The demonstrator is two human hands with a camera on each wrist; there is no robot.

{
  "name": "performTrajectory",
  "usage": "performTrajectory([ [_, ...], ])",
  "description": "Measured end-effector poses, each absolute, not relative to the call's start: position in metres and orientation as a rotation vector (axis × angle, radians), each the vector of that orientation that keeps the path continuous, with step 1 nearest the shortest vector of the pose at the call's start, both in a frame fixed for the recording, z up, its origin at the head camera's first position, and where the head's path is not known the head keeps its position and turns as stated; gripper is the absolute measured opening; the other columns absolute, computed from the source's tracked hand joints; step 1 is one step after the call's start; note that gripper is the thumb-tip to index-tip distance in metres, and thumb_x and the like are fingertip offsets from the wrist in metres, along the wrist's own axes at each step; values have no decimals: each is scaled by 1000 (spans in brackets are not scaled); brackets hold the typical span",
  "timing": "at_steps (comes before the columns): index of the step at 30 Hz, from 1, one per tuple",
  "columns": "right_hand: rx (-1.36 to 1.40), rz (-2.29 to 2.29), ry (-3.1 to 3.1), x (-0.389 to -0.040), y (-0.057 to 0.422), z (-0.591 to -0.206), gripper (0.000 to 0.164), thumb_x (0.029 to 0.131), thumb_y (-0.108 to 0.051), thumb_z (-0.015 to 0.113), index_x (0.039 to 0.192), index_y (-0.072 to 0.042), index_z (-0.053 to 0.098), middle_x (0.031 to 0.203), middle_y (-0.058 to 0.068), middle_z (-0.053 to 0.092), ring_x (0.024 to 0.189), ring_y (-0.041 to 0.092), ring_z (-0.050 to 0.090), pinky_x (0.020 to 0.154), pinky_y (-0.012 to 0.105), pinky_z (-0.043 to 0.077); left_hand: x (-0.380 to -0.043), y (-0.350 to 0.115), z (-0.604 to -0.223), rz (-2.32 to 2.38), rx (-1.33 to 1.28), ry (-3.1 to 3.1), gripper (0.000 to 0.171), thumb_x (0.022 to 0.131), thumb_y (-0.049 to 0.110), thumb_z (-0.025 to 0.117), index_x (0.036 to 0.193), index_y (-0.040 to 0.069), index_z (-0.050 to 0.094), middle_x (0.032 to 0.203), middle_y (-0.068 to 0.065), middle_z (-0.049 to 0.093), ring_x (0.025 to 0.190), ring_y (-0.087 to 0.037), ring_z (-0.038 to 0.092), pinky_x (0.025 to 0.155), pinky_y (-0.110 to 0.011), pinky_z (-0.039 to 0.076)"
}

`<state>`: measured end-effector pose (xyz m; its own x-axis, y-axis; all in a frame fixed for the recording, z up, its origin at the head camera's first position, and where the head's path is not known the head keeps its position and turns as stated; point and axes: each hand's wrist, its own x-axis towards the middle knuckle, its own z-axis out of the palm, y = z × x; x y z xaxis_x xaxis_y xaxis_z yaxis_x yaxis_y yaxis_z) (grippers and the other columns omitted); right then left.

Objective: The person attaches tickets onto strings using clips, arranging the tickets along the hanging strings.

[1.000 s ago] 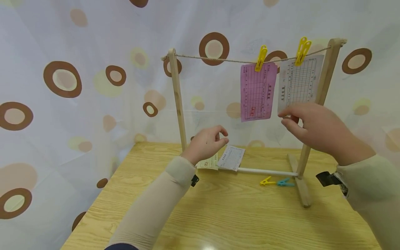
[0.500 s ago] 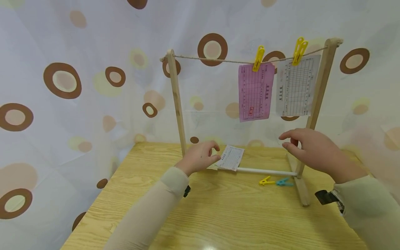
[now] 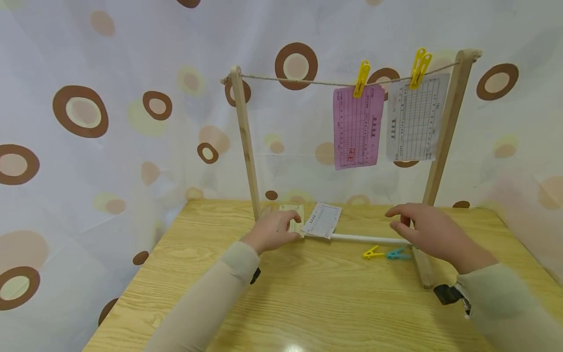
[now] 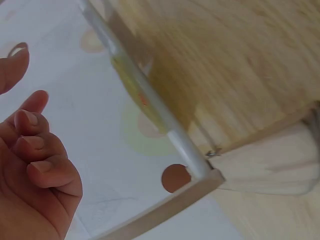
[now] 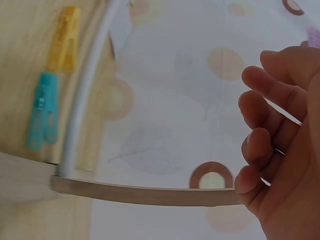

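Note:
In the head view my left hand (image 3: 273, 230) hovers by a yellow slip of paper (image 3: 295, 212), thumb and index finger apart and nothing between them. A white slip (image 3: 324, 220) lies beside it, propped on the stand's white bar. My right hand (image 3: 428, 234) is in the air above a yellow clothespin (image 3: 373, 253) and a teal clothespin (image 3: 398, 253), fingers loosely bent and holding nothing. Above, a pink slip (image 3: 357, 129) hangs from the rope by one yellow clothespin (image 3: 362, 79). A white printed slip (image 3: 415, 120) hangs to its right under yellow clothespins (image 3: 421, 71).
A wooden stand carries the rope (image 3: 303, 81) between a left post (image 3: 246, 142) and a right post (image 3: 449, 122). The white bar (image 3: 369, 239) joins them low down. Behind the wooden table (image 3: 281, 303) hangs a patterned curtain (image 3: 132, 146).
My right hand has come down from the bottom of the hanging white slip to just above the clothespins. My left hand has lowered slightly leftward, uncovering more of the yellow slip.

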<state>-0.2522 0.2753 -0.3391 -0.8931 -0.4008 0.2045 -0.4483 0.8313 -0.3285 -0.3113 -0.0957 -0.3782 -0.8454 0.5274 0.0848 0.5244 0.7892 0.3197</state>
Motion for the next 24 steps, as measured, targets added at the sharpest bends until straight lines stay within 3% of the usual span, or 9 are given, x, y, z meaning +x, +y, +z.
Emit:
performTrajectory([
  [5, 678, 614, -2951, -256, 277, -367, 33, 100, -26, 66, 129, -9, 65, 79, -6, 52, 57, 10, 37, 54, 30, 35, -315, -105, -390, 559, 828, 2918, 40, 94, 28, 70, 130, 13, 63, 88, 7, 61, 78, -13, 56, 70, -34, 49],
  [13, 684, 724, -3144, -265, 281, -412, 43, 98, -21, 68, 139, -10, 59, 78, -2, 52, 61, 13, 43, 56, 31, 37, -326, -117, -404, 511, 752, 2865, 43, 94, 24, 72, 134, 14, 61, 103, 2, 67, 84, -14, 60, 78, -35, 50],
  [19, 679, 706, -3153, -269, 278, -423, 48, 96, -20, 70, 141, -10, 57, 72, -2, 50, 62, 14, 44, 58, 33, 38, -332, -118, -411, 470, 667, 2869, 43, 94, 17, 70, 136, 17, 60, 125, -1, 68, 89, -13, 64, 81, -36, 52],
  [24, 664, 665, -3159, -271, 276, -427, 50, 94, -20, 71, 141, -12, 57, 74, -2, 50, 64, 14, 45, 60, 34, 38, -336, -115, -416, 452, 642, 2896, 39, 93, 16, 69, 132, 19, 64, 129, 0, 66, 102, -16, 63, 89, -39, 51],
])
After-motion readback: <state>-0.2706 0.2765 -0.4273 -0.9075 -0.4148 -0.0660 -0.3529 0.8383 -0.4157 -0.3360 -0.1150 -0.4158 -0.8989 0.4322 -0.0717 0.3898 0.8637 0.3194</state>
